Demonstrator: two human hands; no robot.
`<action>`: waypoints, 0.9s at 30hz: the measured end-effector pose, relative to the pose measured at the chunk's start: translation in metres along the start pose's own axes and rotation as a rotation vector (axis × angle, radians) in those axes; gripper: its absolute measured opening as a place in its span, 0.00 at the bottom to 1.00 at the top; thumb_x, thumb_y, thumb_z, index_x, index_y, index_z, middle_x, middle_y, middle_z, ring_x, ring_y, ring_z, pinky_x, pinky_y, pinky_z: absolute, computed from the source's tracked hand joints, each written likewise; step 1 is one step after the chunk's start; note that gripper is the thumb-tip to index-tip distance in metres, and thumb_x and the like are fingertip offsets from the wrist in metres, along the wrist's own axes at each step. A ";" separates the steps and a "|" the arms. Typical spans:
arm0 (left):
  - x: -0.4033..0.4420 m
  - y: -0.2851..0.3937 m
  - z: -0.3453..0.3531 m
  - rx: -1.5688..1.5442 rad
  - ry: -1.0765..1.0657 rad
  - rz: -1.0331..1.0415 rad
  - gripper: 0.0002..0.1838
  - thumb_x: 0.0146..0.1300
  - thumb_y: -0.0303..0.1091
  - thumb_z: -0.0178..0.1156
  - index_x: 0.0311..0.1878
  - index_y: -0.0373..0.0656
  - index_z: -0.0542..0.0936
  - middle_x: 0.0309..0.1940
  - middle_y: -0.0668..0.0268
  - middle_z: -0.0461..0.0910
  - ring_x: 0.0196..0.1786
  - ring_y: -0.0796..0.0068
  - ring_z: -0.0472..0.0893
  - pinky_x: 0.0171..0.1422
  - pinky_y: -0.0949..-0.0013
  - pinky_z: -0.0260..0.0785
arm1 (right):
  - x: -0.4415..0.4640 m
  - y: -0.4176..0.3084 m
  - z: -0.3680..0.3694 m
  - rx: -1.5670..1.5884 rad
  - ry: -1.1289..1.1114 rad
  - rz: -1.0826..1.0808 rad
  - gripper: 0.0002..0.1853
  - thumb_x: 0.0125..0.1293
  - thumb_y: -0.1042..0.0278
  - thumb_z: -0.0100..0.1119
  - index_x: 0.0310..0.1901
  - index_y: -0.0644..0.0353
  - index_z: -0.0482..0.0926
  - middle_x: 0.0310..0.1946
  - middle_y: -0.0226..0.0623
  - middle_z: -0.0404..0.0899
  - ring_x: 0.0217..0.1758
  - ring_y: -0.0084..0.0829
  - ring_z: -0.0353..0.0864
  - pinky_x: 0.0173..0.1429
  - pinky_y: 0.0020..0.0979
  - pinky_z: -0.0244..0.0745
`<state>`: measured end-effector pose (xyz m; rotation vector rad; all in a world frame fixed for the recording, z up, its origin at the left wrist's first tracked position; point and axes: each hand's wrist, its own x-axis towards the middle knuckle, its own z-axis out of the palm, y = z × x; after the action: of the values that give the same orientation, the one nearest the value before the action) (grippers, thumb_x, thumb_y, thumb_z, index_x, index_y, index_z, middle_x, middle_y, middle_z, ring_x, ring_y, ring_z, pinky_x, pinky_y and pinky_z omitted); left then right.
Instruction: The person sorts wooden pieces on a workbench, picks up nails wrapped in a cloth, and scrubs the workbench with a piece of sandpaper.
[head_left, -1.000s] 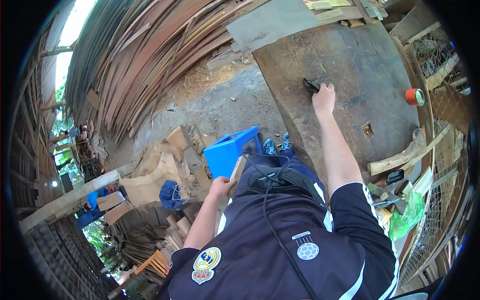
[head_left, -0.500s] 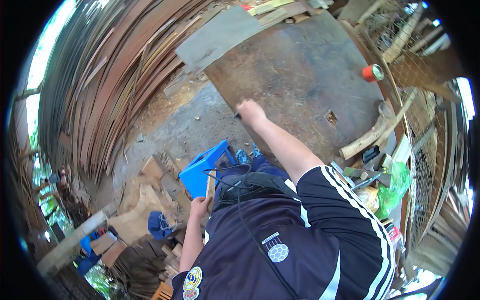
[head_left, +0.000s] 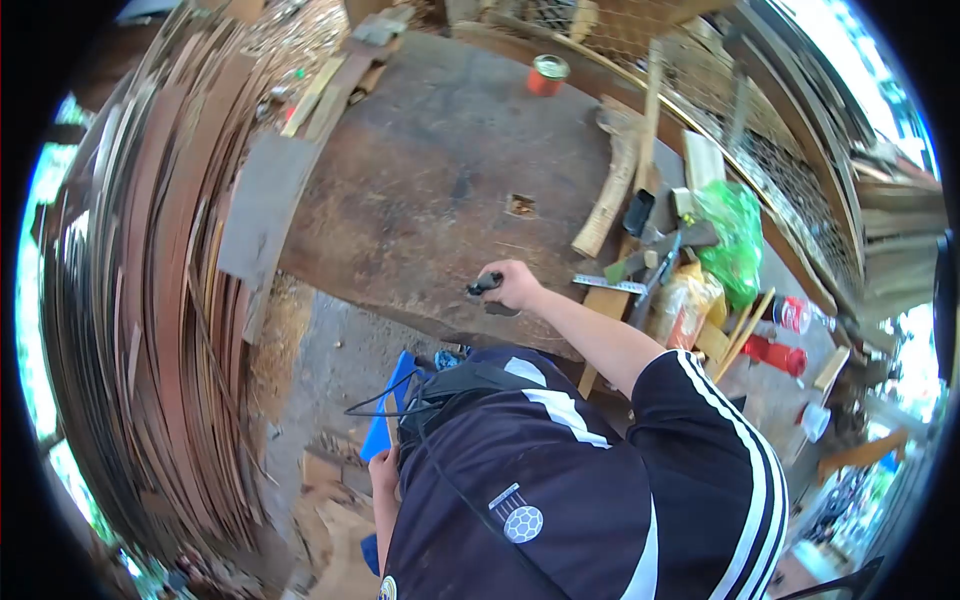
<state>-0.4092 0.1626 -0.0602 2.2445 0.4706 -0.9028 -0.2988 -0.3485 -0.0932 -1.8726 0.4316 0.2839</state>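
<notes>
My right hand point(head_left: 518, 285) is closed around a small black object point(head_left: 485, 284) whose kind I cannot make out. It hovers just over the near part of the worn brown tabletop point(head_left: 400, 180). Low beside my left hip, my left hand point(head_left: 383, 468) grips a narrow wooden strip point(head_left: 392, 415), partly hidden against my clothes. Just beyond that hand stands a blue plastic stool point(head_left: 378, 430), mostly covered by my body. A dark cable hangs down my front.
On the table stand an orange-red can point(head_left: 547, 75) and a curved piece of wood point(head_left: 612, 185). A ruler point(head_left: 608, 284), a green plastic bag point(head_left: 732, 240) and a red bottle point(head_left: 775, 355) lie to the right. Long stacked boards point(head_left: 165, 260) line the left.
My view has swung to the right. My right hand has moved from the table's left edge to its near right part, still closed on the black object. My left hand keeps hold of the wooden strip.
</notes>
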 end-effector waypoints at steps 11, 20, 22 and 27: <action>0.066 0.060 -0.039 0.600 -0.177 0.215 0.17 0.65 0.43 0.60 0.40 0.37 0.86 0.30 0.46 0.84 0.39 0.57 0.88 0.45 0.57 0.76 | -0.090 0.041 -0.138 0.597 0.900 0.290 0.15 0.57 0.76 0.70 0.48 0.65 0.82 0.39 0.35 0.86 0.37 0.26 0.85 0.44 0.28 0.81; 0.082 0.080 -0.044 0.618 -0.147 0.304 0.18 0.62 0.44 0.59 0.37 0.37 0.86 0.30 0.46 0.84 0.38 0.51 0.88 0.45 0.55 0.75 | -0.100 0.075 -0.161 -0.306 0.809 0.234 0.26 0.55 0.60 0.72 0.50 0.71 0.83 0.46 0.56 0.85 0.49 0.46 0.86 0.57 0.39 0.80; 0.080 0.066 -0.041 0.569 -0.141 0.295 0.19 0.63 0.46 0.61 0.37 0.37 0.86 0.29 0.46 0.84 0.38 0.51 0.87 0.45 0.55 0.75 | -0.099 0.079 -0.147 -0.319 0.829 0.227 0.20 0.55 0.64 0.68 0.46 0.69 0.86 0.49 0.55 0.85 0.55 0.49 0.83 0.64 0.40 0.76; 0.087 -0.003 -0.036 0.430 -0.069 0.358 0.22 0.65 0.50 0.63 0.37 0.37 0.86 0.26 0.48 0.83 0.34 0.57 0.87 0.43 0.57 0.75 | -0.099 0.073 -0.128 -0.585 0.828 0.162 0.19 0.55 0.67 0.66 0.48 0.67 0.86 0.55 0.53 0.82 0.62 0.52 0.78 0.69 0.44 0.72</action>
<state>-0.3331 0.1972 -0.1042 2.5538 -0.1762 -0.9507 -0.4215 -0.4754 -0.0735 -2.4910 1.1573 -0.3237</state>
